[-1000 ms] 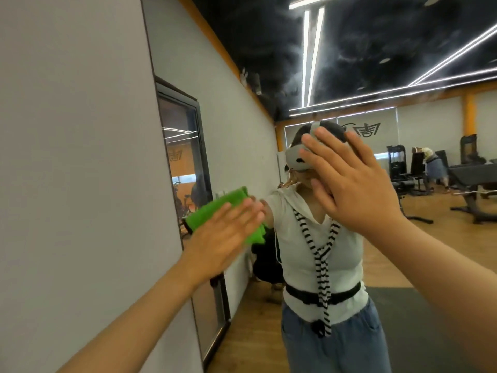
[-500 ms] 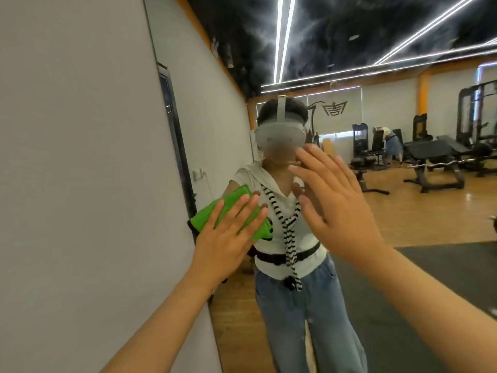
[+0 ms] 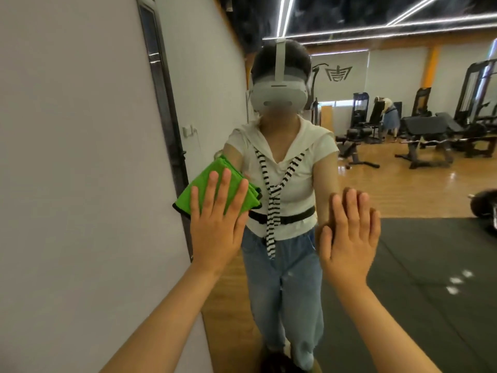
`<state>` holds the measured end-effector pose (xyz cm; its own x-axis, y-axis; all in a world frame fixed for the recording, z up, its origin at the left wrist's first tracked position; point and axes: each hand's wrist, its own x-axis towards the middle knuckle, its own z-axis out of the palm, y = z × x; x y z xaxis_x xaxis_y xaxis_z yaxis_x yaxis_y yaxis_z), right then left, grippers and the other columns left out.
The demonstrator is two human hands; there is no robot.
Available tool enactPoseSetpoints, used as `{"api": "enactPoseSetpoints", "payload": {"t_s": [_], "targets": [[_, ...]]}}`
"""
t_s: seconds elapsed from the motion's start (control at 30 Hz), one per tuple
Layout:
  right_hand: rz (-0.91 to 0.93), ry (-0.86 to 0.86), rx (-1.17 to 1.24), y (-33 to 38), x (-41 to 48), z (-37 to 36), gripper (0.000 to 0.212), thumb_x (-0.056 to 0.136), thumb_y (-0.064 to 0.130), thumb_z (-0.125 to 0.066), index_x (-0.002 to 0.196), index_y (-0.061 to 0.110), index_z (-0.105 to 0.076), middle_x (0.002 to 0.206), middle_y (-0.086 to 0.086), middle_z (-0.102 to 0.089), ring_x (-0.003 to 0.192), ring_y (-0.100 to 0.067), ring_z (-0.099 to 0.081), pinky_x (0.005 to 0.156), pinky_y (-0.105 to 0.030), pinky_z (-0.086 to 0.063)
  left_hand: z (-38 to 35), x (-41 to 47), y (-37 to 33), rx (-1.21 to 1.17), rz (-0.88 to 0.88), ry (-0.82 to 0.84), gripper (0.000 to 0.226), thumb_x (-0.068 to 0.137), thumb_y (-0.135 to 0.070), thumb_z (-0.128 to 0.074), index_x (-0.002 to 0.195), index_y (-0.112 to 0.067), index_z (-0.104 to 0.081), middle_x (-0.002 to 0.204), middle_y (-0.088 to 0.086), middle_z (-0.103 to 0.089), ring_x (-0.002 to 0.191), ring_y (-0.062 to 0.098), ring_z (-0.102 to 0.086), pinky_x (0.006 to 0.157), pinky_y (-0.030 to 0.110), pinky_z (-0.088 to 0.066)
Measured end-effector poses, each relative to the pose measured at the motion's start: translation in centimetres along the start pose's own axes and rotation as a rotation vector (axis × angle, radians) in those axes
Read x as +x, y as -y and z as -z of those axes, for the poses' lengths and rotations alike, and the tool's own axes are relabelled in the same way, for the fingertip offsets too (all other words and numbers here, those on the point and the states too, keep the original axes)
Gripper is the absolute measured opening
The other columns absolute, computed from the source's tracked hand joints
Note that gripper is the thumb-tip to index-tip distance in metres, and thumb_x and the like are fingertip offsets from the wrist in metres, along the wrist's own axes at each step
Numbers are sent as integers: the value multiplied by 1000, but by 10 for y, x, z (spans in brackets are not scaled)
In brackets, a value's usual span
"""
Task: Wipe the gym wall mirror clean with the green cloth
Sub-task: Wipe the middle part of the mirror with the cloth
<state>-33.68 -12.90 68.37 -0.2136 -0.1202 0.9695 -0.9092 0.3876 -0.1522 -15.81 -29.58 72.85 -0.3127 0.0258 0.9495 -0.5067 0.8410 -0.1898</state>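
Folded grn cloth (image 3: 199, 178) flat on mirror (image 3: 403, 189)

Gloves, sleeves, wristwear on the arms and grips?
No gloves, rings or straps on left grip or right grip. The left forearm and right forearm are unsleeved to the frame edge: no watch, cables or markings. The mirror reflects short white sleeves at the shoulders.

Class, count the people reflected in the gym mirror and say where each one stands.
2. The headset wearer's reflection fills the centre, facing the camera; a second person bends over among the machines far back on the right. The machines could hide others.
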Motion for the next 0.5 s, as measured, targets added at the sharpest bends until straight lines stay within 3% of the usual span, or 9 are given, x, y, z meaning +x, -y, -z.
{"api": "enactPoseSetpoints", "payload": {"t_s": [0.27, 0.4, 0.5], "targets": [[84, -15, 9, -7, -4, -5, 57, 102, 27, -39, 156, 16, -23, 168, 4, -1, 155, -20, -4, 124, -47, -8, -8, -44, -13, 82, -91, 84, 58, 110, -39, -26, 161, -28, -2, 169, 0, 9, 156, 21, 5, 125, 46, 4], [95, 9, 45, -9, -6, -4, 58, 99, 25, -47, 153, 13, -30, 168, 3, -1, 155, -21, -4, 125, -47, -6, 3, -39, 11, 151, -219, 131, 73, 101, -30, -42, 161, -27, -1, 169, -2, 9, 156, 19, 5, 126, 44, 2], [91, 19, 51, -10, -6, -3, 60, 98, 24, -49, 154, 13, -30, 168, 2, -2, 154, -21, -4, 125, -47, -5, 10, -10, 18, 75, 34, 90, 61, 108, -30, -31, 161, -31, 0, 168, -6, 13, 155, 14, 10, 125, 40, 6]]}}
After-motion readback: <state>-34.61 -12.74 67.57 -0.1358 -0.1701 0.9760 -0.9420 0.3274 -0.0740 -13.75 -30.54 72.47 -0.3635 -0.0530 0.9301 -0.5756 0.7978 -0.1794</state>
